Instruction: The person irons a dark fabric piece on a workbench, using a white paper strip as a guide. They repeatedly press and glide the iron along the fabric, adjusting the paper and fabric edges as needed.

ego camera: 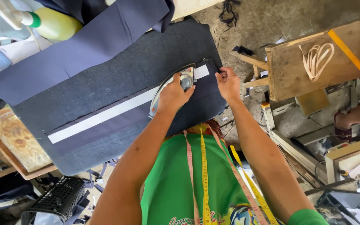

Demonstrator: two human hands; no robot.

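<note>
Gripping an iron (176, 85) at the white strip's (105, 114) far end, the left hand (172, 95) is closed on its handle; the right hand (228, 81) pinches the navy fabric (205, 98) just beyond, most strip lying behind.

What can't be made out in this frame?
- Iron, head view: handle hidden by left hand.
- Strip: its near end under the iron and right hand.
- Spray bottle: cut off by the top edge.
- Bystander's foot: cut off by the right edge.
</note>
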